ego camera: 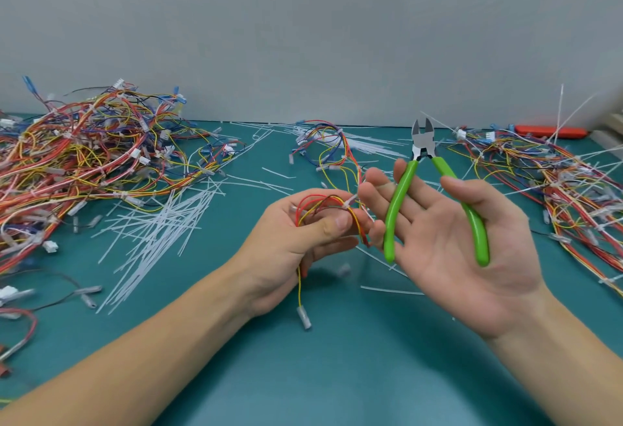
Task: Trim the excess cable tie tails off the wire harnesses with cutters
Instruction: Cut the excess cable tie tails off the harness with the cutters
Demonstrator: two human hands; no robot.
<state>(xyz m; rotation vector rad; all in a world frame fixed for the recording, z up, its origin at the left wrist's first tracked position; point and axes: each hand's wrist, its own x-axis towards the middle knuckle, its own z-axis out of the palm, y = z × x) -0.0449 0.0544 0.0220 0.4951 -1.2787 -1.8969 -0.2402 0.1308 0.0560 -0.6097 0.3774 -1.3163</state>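
Teal counter (pixel 337 358) runs to a grey wall, littered with cut white tie tails (pixel 158 223). Her left hand (pixel 296 243) pinches a small wire harness (pixel 323 210) above it. Just beside, the right hand (pixel 448 243) lies palm-up, fingers loose, cradling green-handled cutters (pixel 421 169), blades parted. Harness heaps (pixel 84 156) flank both sides.

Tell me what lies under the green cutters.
The cutters rest on the open right hand, palm up, thumb on one handle. Their open jaws stick out past the fingertips. The mat below the hand is covered.
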